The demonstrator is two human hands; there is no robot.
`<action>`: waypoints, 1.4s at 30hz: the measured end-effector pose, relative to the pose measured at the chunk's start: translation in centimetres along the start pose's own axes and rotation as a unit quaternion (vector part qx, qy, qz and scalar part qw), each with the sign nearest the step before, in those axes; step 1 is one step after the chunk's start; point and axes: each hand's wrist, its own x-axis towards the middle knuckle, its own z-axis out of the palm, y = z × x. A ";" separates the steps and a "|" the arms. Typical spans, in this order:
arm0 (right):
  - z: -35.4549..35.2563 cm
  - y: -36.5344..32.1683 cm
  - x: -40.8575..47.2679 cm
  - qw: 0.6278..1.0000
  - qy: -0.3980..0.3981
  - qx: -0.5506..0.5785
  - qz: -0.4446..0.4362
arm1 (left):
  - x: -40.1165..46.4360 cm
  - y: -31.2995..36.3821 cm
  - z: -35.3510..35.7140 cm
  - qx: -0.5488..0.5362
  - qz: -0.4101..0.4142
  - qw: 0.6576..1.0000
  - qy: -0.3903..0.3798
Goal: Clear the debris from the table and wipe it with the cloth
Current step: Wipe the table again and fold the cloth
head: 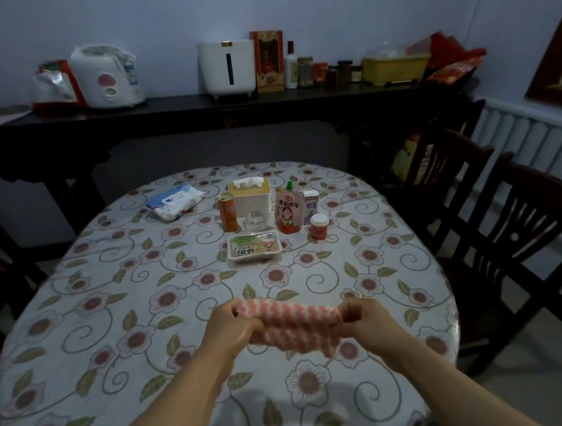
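Left hand [231,325] and right hand [364,315] each clamped on an end of the striped cloth [298,320] | held above counter [111,340] | advice: fold flat, then wipe in overlapping strokes around the far packets.

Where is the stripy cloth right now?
The cloth is stretched between the left hand and right hand, above the near middle of the table.

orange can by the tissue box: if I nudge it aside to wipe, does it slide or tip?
The orange can stands upright, tall and narrow, so a high push probably tips it. Once down, its round body would likely roll. The glossy table cover may let it slide if pushed low.
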 end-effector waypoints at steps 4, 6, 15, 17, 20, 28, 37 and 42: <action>-1.2 0.3 0.5 1.000 0.011 0.010 -0.012 | -0.3 1.2 2.1 0.005 0.012 1.000 0.017; -2.0 0.2 0.8 0.999 0.018 0.023 -0.015 | -0.2 1.7 3.0 -0.004 0.007 1.000 0.012; -4.7 1.9 2.2 0.994 -0.048 0.094 0.020 | 0.2 1.3 6.0 -0.032 -0.041 0.998 0.021; -5.0 2.3 2.0 0.990 -0.101 0.095 0.011 | 0.3 1.1 6.6 -0.014 -0.043 0.998 -0.031; -5.4 3.3 2.0 0.990 -0.132 0.049 -0.002 | 0.2 0.7 8.1 0.097 -0.024 0.992 -0.083; -6.5 5.9 3.9 0.979 -0.006 -0.188 -0.079 | 1.4 -0.5 11.1 0.336 0.038 0.941 0.023; -7.8 9.0 6.5 0.931 0.078 -0.334 -0.126 | 3.1 -1.9 15.2 0.370 0.121 0.920 0.047; -7.4 11.3 9.0 0.902 0.137 -0.336 -0.234 | 5.1 -2.9 17.5 0.401 0.230 0.882 0.090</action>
